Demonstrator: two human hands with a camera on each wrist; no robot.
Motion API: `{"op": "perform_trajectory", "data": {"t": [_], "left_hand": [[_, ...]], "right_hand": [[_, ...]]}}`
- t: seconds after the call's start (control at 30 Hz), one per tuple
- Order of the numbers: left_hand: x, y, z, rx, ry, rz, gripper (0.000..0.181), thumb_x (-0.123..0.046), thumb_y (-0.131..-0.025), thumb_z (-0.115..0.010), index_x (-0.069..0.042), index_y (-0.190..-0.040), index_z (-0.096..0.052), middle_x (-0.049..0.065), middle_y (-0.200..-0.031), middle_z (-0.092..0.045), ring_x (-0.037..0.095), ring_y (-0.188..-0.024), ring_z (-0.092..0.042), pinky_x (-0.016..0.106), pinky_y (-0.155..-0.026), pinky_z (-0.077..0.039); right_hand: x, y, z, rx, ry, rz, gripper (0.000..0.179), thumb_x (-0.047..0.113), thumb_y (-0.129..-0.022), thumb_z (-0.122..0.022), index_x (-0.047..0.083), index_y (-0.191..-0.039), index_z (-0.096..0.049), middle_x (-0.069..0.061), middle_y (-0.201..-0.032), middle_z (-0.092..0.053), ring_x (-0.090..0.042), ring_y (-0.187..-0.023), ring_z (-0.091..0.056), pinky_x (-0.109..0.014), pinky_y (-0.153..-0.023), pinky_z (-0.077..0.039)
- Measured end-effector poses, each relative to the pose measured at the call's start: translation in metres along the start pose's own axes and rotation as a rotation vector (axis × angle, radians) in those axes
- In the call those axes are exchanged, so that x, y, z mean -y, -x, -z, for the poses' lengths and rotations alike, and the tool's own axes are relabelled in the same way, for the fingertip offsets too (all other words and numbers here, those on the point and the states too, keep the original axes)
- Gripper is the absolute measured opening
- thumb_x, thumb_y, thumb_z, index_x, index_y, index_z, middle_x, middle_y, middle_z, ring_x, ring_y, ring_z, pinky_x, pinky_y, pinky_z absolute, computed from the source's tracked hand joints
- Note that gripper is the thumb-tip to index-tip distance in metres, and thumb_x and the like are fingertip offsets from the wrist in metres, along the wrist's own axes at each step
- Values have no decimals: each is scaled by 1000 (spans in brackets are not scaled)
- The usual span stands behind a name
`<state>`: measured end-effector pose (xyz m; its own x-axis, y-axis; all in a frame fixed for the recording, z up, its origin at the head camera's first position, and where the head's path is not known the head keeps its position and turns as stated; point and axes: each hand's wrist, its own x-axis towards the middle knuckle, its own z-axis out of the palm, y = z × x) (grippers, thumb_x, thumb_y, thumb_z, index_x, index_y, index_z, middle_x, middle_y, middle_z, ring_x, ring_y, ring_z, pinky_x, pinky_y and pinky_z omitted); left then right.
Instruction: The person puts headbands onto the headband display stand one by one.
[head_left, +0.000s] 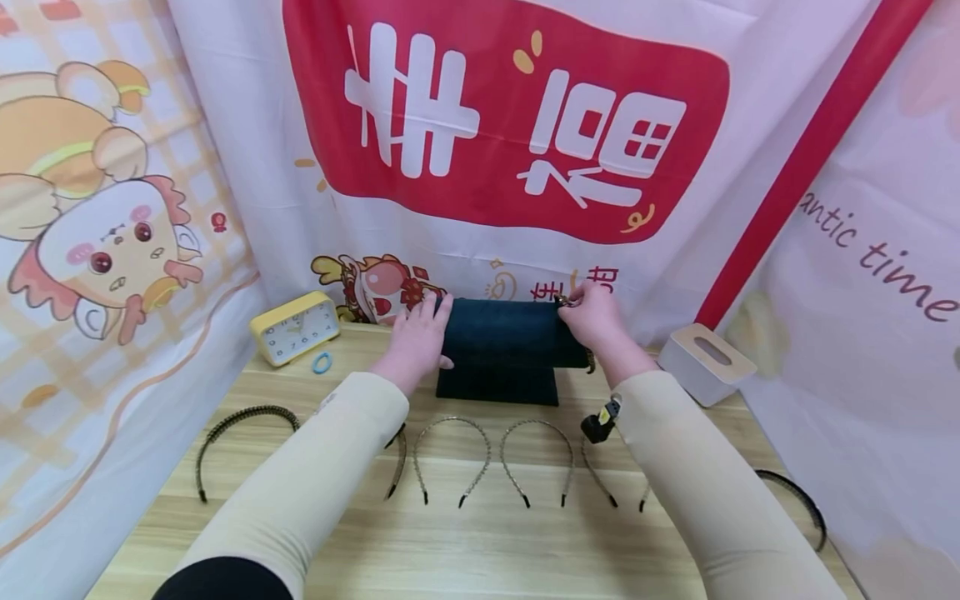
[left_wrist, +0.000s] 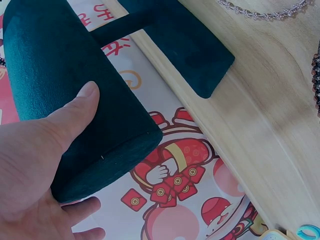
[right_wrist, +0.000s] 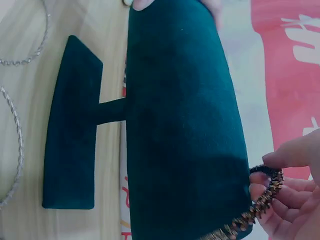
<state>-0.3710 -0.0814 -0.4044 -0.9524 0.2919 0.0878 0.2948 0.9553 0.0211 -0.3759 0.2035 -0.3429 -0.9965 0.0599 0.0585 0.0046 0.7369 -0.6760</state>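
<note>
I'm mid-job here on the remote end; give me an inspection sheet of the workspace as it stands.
Surface: wood-grain tabletop.
Job's things: dark green display stand on the tabletop; a dark beaded headband at its right end; other headbands lie in front, some partly hidden by the sleeves.
Clutter: yellow clock and blue ring at left; tissue box at right.
Left hand: grips the stand's left end.
Right hand: pinches the beaded headband.
Cables: nothing seen.
Surroundings: printed cloth at the back and both sides.
</note>
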Motion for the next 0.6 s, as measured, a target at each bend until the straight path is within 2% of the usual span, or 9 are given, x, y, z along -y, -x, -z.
{"op": "perform_trajectory", "data": {"t": [0.2, 0.33, 0.47, 0.6], "left_hand": [[0, 2, 5, 14, 9, 3, 116, -52, -78, -80, -9, -159, -7, 24, -159, -12, 39, -141, -28, 60, -113, -19], [1, 0, 3, 13, 10, 3, 117, -52, -78, -80, -9, -159, -7, 24, -160, -12, 39, -141, -27, 60, -113, -19], [2, -2, -1, 6, 8, 3, 118, -53, -77, -80, -10, -159, -7, 24, -160, -12, 39, -141, -27, 60, -113, -19], [1, -2, -2, 2, 7, 3, 117, -54, -76, -79, -10, -159, -9, 23, -159, -14, 38, -142, -26, 60, -114, -18]], "right_hand": [[9, -2, -13, -9, 174, 46, 17, 15, -95, -63, 4, -106, -56, -15, -103, -61, -31, -94, -56, -47, -87, -50], [12, -4, -19, -22, 240, 79, 15, 17, -96, -62, 5, -104, -57, -13, -102, -58, -30, -93, -56, -47, -86, -51], [9, -7, -21, -26, 232, 80, 21, 21, -96, -65, 5, -106, -57, -13, -103, -55, -30, -94, -54, -46, -85, -51], [1, -8, -16, 0, 172, 101, 29, 27, -97, -65, 3, -110, -57, -15, -107, -56, -30, -96, -55, -45, -84, -50]]}}
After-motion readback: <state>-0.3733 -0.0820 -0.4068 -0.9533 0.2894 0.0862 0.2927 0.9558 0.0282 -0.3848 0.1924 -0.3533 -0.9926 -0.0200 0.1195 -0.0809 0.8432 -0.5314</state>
